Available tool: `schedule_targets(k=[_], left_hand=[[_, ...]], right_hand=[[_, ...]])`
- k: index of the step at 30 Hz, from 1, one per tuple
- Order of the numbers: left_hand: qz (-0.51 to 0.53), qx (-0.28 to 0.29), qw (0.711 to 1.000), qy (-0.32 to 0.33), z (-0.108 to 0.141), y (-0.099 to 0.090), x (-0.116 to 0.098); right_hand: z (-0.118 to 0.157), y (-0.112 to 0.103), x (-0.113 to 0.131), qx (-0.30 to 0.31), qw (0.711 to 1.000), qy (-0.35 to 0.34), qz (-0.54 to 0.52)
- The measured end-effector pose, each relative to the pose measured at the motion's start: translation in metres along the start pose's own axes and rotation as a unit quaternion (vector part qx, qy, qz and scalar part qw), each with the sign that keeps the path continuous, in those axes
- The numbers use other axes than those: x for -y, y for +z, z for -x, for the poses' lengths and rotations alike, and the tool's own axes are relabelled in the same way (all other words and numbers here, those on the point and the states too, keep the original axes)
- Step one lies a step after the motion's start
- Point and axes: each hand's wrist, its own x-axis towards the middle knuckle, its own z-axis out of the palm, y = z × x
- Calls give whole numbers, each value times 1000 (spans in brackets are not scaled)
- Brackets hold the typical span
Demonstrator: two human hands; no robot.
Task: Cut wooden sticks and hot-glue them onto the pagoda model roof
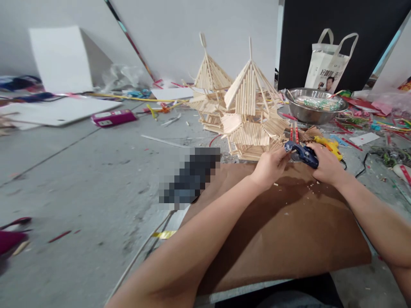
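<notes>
Above cardboard (289,244), right hand (326,166) grips blue tool (307,155) crosswise, nose toward pinched left hand (270,167).

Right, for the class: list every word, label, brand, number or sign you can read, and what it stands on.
"好咖啡", apparently: white two-handled carrier bag; its smaller print is too blurred.
Magenta rectangular box: pale label, too blurred to read.
Nothing else is legible.

Left grip (268,167) near right grip (326,164)
</notes>
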Motion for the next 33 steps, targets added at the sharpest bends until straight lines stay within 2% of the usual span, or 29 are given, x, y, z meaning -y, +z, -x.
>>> schedule_targets(k=[3,6,9,12,17,20,23,26,29,33], left_hand=[[65,-2,997,-45,2,4,0],[173,-2,979,-103,3,11,1],[224,-40,966,-123,1,17,0],[254,-71,955,-134,1,20,-3],[334,-30,916,-218,4,21,-10],[315,5,921,-231,3,19,-8],[210,38,956,-202,1,17,0],[36,55,993,-102,1,15,7],[-83,32,996,16,2,13,10],[-107,-44,989,87,3,11,12]], right_hand=[[-1,3,-2,-29,999,5,-39],[-2,4,-1,-86,991,32,-102],[0,5,5,-126,970,53,-200],[3,11,13,-126,950,64,-279],[6,20,23,-116,931,53,-341],[6,19,25,-136,920,54,-363],[5,16,25,-138,917,55,-369],[6,14,24,-140,920,34,-365],[6,14,18,-148,930,22,-335],[1,16,4,-169,964,0,-205]])
